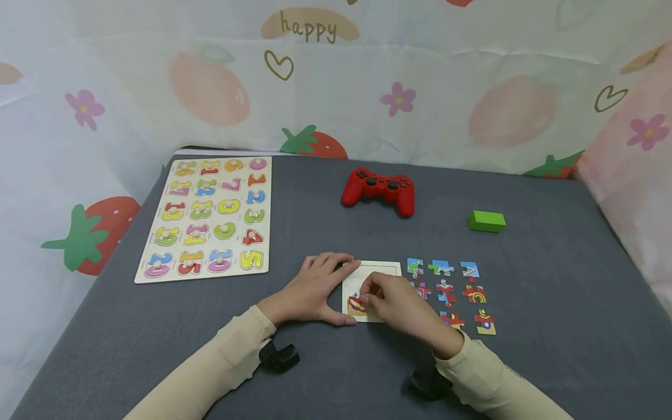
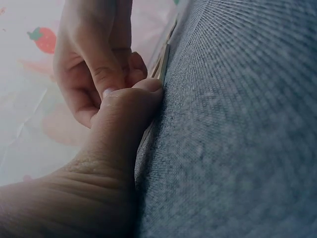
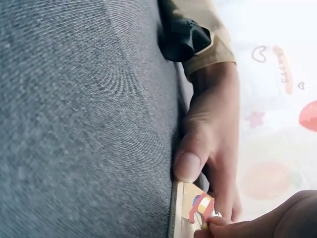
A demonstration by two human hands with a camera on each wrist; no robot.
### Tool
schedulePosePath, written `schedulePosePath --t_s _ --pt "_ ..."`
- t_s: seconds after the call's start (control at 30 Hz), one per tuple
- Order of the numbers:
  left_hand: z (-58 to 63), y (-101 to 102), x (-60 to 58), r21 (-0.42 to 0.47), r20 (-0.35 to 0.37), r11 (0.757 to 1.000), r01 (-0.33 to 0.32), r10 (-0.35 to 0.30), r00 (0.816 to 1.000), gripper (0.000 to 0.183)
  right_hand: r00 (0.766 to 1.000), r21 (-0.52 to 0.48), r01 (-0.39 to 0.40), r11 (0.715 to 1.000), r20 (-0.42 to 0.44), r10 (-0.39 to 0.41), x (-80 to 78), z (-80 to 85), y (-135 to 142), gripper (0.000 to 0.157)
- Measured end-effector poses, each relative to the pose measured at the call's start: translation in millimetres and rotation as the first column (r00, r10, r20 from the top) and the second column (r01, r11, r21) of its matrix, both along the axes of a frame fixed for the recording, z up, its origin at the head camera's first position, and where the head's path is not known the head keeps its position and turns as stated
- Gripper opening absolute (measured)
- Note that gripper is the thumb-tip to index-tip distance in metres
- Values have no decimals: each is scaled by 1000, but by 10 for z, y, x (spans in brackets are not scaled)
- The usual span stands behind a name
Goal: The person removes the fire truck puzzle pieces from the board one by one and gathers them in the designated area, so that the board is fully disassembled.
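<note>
A small cream puzzle tray (image 1: 385, 266) lies flat on the table. My left hand (image 1: 315, 291) steadies its left side, fingers spread, with the thumb at the near left corner and a fingertip by the far left corner. In the tray's near left corner is a red, yellow and blue jigsaw piece (image 1: 356, 304). My right hand (image 1: 399, 303) reaches over the tray and pinches that piece at its inner edge, as the right wrist view shows with the piece (image 3: 202, 203). Several loose jigsaw pieces (image 1: 476, 294) lie in rows right of the tray, some partly hidden by the right hand.
A wooden number-peg board (image 1: 210, 219) lies at the left on the grey table (image 1: 315, 373). Beyond the tray are a red game controller (image 1: 379, 189) and, farther right, a green block (image 1: 486, 221). A printed curtain (image 1: 336, 87) hangs behind the table.
</note>
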State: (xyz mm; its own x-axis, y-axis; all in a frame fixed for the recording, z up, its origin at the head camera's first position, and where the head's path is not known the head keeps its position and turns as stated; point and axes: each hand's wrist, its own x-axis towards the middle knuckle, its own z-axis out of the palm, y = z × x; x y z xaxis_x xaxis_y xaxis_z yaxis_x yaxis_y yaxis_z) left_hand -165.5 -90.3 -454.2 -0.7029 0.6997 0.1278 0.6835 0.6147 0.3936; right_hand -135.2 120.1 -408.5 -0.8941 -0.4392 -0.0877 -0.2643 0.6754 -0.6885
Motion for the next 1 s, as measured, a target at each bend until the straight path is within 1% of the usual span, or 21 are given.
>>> schedulePosePath --t_s 0.1,0.2,0.3,0.43,0.57,0.73,0.83,1.0 --pt "1 6 5 -9 3 1000 -1 1 1000 97 1000 5 28 1000 -1 -28 -4 56 44 6" --pt "2 11 11 -19 7 1000 1 -1 1000 98 999 16 50 999 -9 -50 -18 152 156 6" --pt "6 13 17 -26 17 1000 1 -1 1000 98 998 38 57 998 -2 -57 -37 249 339 6" --pt "4 6 22 -33 22 999 -1 1 1000 99 997 86 53 995 45 -57 -43 317 606 5" --pt "-7 -1 24 -31 19 1000 -1 2 1000 99 994 108 8 994 103 -20 -10 291 801 6" --pt "-13 -3 22 -24 20 1000 0 0 1000 98 989 101 -47 994 146 32 54 204 915 8" --pt "-14 -2 17 -22 19 1000 0 0 1000 98 990 101 -49 994 138 35 80 173 944 10" --pt "-1 -10 18 -24 25 1000 -1 1 1000 97 993 108 -31 994 118 18 97 152 942 10"
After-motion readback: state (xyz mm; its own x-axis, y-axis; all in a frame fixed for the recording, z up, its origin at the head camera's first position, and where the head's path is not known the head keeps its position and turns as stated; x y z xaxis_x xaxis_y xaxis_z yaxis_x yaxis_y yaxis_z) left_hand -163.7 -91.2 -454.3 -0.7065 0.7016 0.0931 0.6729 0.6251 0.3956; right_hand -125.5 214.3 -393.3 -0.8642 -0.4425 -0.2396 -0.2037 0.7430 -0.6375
